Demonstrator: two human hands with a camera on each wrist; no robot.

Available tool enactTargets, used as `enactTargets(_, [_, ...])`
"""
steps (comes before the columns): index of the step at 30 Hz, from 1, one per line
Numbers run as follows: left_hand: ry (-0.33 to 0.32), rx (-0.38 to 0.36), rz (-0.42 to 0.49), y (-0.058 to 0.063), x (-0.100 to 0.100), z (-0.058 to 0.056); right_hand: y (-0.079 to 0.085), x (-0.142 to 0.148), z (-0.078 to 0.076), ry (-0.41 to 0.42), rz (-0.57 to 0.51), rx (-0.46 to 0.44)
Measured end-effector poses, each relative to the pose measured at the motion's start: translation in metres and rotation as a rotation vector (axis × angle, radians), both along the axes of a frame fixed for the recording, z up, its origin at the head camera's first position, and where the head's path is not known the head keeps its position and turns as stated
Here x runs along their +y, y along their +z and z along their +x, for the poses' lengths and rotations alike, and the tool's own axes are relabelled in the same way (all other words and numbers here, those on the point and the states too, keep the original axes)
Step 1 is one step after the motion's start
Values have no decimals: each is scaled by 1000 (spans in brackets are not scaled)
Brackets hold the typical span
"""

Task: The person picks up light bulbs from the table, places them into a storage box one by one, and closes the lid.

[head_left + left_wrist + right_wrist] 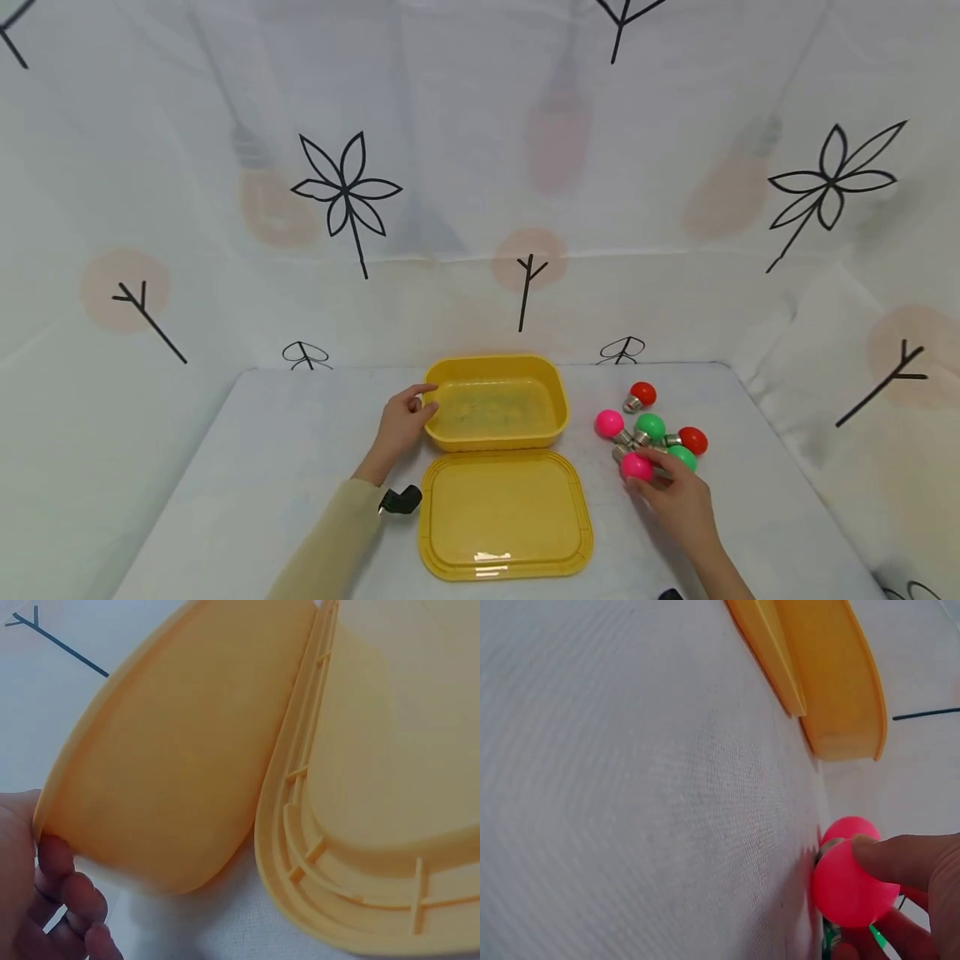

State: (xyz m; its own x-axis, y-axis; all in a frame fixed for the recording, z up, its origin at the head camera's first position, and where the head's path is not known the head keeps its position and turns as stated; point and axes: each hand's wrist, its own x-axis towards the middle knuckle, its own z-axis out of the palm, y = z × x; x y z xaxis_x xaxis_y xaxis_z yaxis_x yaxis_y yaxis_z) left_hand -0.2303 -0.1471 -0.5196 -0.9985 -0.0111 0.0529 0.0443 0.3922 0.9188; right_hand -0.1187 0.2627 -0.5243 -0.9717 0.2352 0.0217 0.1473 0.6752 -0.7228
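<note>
My left hand (401, 423) grips the left rim of a yellow plastic box (495, 444), thumb and fingers on either side of its wall, as the left wrist view shows close up. Between the thumb and fingers of my right hand (678, 498) is a pink light bulb (636, 467), pinched by its round globe. Around it lie a second pink bulb (609, 423), green bulbs (651, 427) and red bulbs (693, 441), their metal screw bases mostly turned toward the middle of the cluster. In the right wrist view the pinched pink bulb (851, 889) partly covers the others.
A yellow lid (506, 515) lies flat right in front of the box. White cloth printed with plants and bulbs hangs as a wall (450, 292) behind and beside the white table (247, 492). A dark strap (401, 500) sits at my left wrist.
</note>
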Motion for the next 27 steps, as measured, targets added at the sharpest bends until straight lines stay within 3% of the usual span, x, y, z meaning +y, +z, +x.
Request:
enactTargets(9, [55, 10, -45, 1, 6, 2, 0, 2, 0, 12, -1, -3])
enactTargets(19, [109, 97, -127, 2, 12, 0, 1, 2, -1, 6, 0, -9])
enactTargets(27, [119, 128, -133, 0, 14, 1, 0, 3, -1, 5, 9, 6])
